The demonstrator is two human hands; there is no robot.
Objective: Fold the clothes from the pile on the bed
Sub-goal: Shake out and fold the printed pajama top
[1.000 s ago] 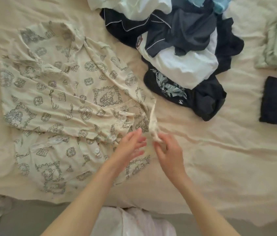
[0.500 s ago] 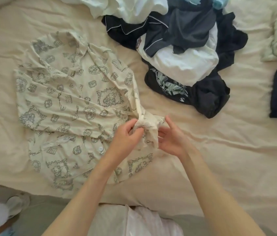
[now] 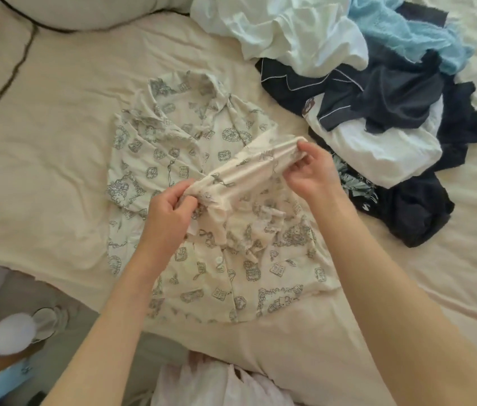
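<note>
Cream cotton printed pyjama shirt flat beside dark clothes pile; left hand, right hand pinch bunched sleeve. Step: sleeve fold. Next: lay across body.

shirt left of pile

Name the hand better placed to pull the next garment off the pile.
Right. The right hand pinches the sleeve beside the pile; the left hand grips its other end over the printed shirt, farther away.
</note>
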